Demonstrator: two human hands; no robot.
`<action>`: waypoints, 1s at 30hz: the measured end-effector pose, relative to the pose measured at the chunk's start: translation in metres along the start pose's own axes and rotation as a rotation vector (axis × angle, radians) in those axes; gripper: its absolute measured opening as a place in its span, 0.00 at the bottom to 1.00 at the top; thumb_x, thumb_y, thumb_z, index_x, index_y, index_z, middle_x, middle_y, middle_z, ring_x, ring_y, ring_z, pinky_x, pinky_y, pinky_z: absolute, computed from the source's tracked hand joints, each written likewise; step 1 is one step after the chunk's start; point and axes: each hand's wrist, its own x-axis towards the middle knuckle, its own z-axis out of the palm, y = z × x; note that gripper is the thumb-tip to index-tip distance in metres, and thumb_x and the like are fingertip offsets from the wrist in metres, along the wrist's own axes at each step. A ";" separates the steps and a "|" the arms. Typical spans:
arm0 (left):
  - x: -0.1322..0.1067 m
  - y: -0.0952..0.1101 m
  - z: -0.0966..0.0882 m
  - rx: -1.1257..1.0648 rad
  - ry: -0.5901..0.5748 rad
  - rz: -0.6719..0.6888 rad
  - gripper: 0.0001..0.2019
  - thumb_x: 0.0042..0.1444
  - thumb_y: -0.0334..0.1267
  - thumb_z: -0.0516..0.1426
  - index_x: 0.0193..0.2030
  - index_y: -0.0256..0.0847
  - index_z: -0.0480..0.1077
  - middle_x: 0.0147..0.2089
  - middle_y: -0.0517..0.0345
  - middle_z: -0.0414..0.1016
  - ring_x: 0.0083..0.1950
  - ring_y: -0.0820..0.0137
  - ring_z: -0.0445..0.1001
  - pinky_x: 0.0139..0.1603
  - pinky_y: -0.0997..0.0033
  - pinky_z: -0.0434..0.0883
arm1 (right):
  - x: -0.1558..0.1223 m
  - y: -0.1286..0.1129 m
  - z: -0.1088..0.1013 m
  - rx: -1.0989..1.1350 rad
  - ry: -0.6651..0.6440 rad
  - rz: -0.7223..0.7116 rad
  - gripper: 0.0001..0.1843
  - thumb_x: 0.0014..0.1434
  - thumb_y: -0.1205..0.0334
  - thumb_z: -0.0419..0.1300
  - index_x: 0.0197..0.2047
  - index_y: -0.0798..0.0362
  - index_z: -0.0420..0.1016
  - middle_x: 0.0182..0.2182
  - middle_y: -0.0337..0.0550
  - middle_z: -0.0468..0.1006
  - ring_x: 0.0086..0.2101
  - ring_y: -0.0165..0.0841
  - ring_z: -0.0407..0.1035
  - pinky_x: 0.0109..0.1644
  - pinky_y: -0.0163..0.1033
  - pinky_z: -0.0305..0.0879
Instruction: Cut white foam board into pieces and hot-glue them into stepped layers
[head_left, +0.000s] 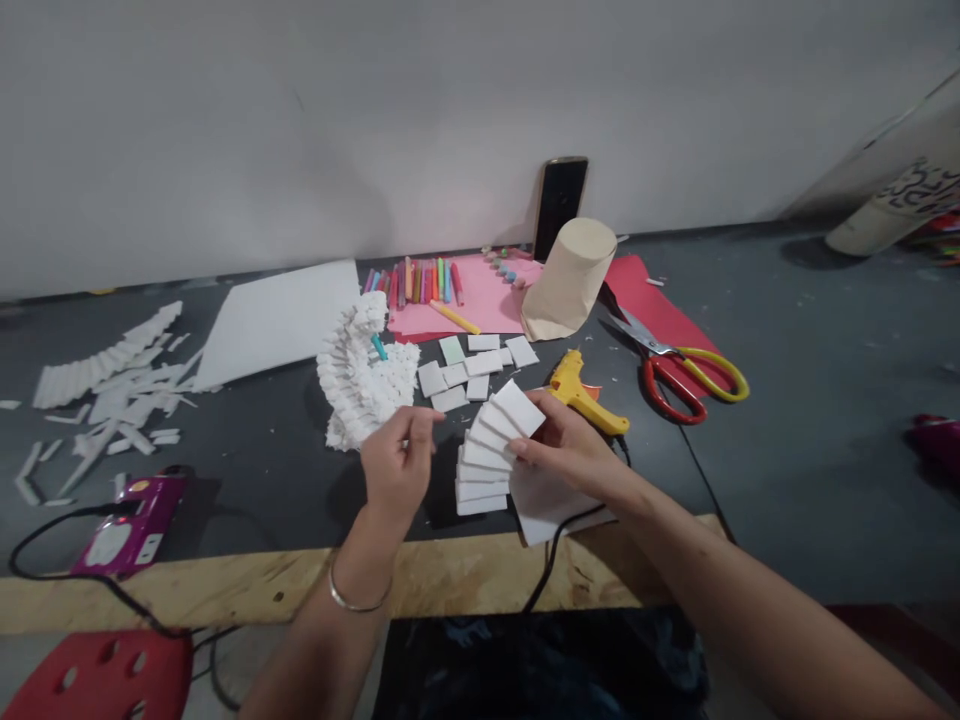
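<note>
One glue gun (583,392), one pair of scissors (679,362), one phone (559,203), two hands

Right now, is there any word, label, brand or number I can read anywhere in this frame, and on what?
Nothing reads clearly.
White roll at far right: black lettering, too blurred and cut off to read.
Purple device at left: white label patches, too small to read.
Phone against the wall: dark screen, no text visible.

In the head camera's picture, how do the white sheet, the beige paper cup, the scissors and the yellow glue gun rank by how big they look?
Largest to smallest:
1. white sheet
2. scissors and beige paper cup: too alike to rank, one long and thin, the other bulkier
3. yellow glue gun
All lie at much the same depth on the table.
</note>
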 end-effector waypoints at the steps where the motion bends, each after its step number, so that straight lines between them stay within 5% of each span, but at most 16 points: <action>1: -0.002 0.001 0.003 -0.056 -0.085 -0.020 0.13 0.65 0.45 0.51 0.40 0.42 0.74 0.22 0.63 0.69 0.24 0.73 0.69 0.28 0.74 0.65 | 0.000 0.001 0.000 -0.014 -0.008 -0.019 0.25 0.53 0.51 0.66 0.52 0.48 0.69 0.40 0.44 0.77 0.41 0.38 0.72 0.41 0.42 0.70; 6: 0.003 0.009 0.013 -0.380 -0.363 -0.216 0.19 0.59 0.54 0.56 0.46 0.41 0.71 0.40 0.50 0.77 0.39 0.66 0.76 0.35 0.71 0.72 | -0.001 0.005 0.004 -0.081 -0.074 -0.113 0.27 0.54 0.51 0.66 0.55 0.48 0.67 0.48 0.46 0.75 0.44 0.38 0.72 0.44 0.43 0.69; 9: 0.007 0.014 0.017 -0.466 -0.510 -0.367 0.19 0.52 0.55 0.61 0.40 0.40 0.72 0.33 0.54 0.77 0.32 0.68 0.75 0.32 0.71 0.71 | -0.004 0.004 0.009 -0.106 -0.129 -0.064 0.29 0.53 0.49 0.66 0.55 0.47 0.65 0.38 0.42 0.77 0.33 0.34 0.72 0.36 0.40 0.68; 13: 0.009 0.013 0.020 -0.581 -0.499 -0.494 0.17 0.47 0.52 0.66 0.33 0.39 0.72 0.26 0.60 0.75 0.26 0.72 0.71 0.27 0.74 0.69 | -0.005 -0.010 0.007 -0.129 -0.166 -0.048 0.31 0.53 0.49 0.67 0.56 0.47 0.61 0.29 0.36 0.75 0.27 0.32 0.70 0.32 0.38 0.66; 16: 0.012 0.009 0.021 -0.693 -0.454 -0.612 0.16 0.46 0.48 0.67 0.32 0.39 0.72 0.27 0.59 0.75 0.26 0.73 0.71 0.28 0.75 0.69 | -0.002 -0.021 -0.023 -0.323 0.028 -0.119 0.24 0.58 0.49 0.62 0.55 0.47 0.63 0.37 0.43 0.78 0.29 0.33 0.70 0.34 0.40 0.66; 18: 0.013 0.006 0.020 -0.746 -0.464 -0.674 0.15 0.47 0.48 0.67 0.32 0.39 0.72 0.27 0.59 0.76 0.26 0.73 0.72 0.28 0.75 0.70 | -0.001 -0.022 -0.060 -0.511 0.378 -0.123 0.18 0.63 0.50 0.54 0.52 0.47 0.66 0.40 0.48 0.77 0.35 0.36 0.72 0.39 0.41 0.67; 21: 0.012 0.006 0.019 -0.802 -0.523 -0.722 0.14 0.48 0.48 0.66 0.33 0.40 0.72 0.27 0.59 0.76 0.26 0.72 0.74 0.28 0.75 0.70 | -0.005 -0.008 -0.121 -0.839 0.588 -0.017 0.18 0.60 0.52 0.56 0.49 0.52 0.70 0.43 0.56 0.75 0.43 0.46 0.70 0.48 0.51 0.64; 25: 0.006 0.012 0.018 -0.828 -0.662 -0.737 0.13 0.49 0.46 0.66 0.34 0.40 0.73 0.28 0.58 0.76 0.26 0.72 0.73 0.28 0.74 0.70 | -0.009 0.023 -0.168 -1.211 0.408 0.191 0.16 0.53 0.60 0.59 0.46 0.54 0.72 0.41 0.57 0.75 0.44 0.49 0.70 0.49 0.52 0.62; 30: 0.000 0.014 0.019 -0.861 -0.807 -0.668 0.13 0.48 0.45 0.67 0.35 0.39 0.74 0.30 0.60 0.75 0.28 0.77 0.71 0.31 0.78 0.67 | 0.001 0.030 -0.179 -0.995 0.445 0.314 0.16 0.47 0.58 0.65 0.38 0.53 0.69 0.32 0.53 0.74 0.34 0.42 0.69 0.40 0.46 0.62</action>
